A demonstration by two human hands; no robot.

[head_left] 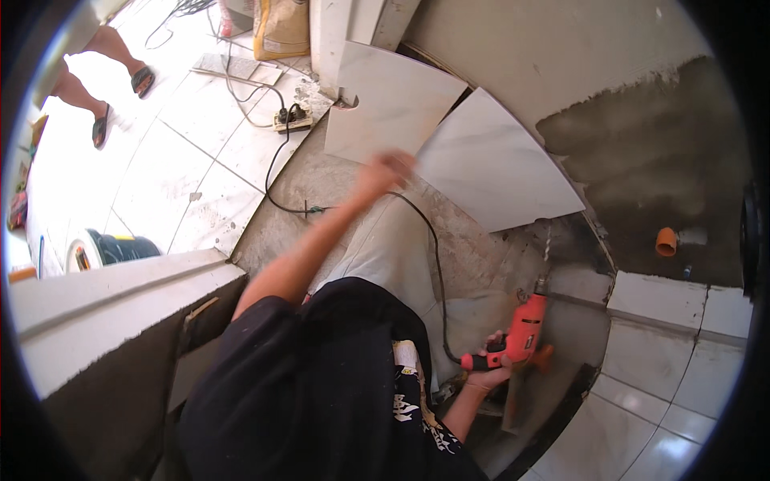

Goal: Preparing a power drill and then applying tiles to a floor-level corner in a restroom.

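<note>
My left hand (385, 172) is stretched forward and blurred, its fingers at the near edge of a large pale tile (497, 168) that leans against the wall. Beside it leans a second pale tile (393, 100) with a notch cut in one corner. Whether the hand grips the tile edge is unclear. My right hand (493, 369) holds an orange power drill (521, 329) low at my right, its long spiral bit (547, 244) pointing up toward the wall. The drill's black cord (433, 248) runs back across the floor.
An orange pipe stub (666, 240) sticks out of the dark wet plaster patch on the wall. A power strip (293, 120) and cables lie on the tiled floor. Another person's sandalled feet (120, 96) stand upper left. A sack (281, 28) and a dark bucket (112, 248) sit nearby.
</note>
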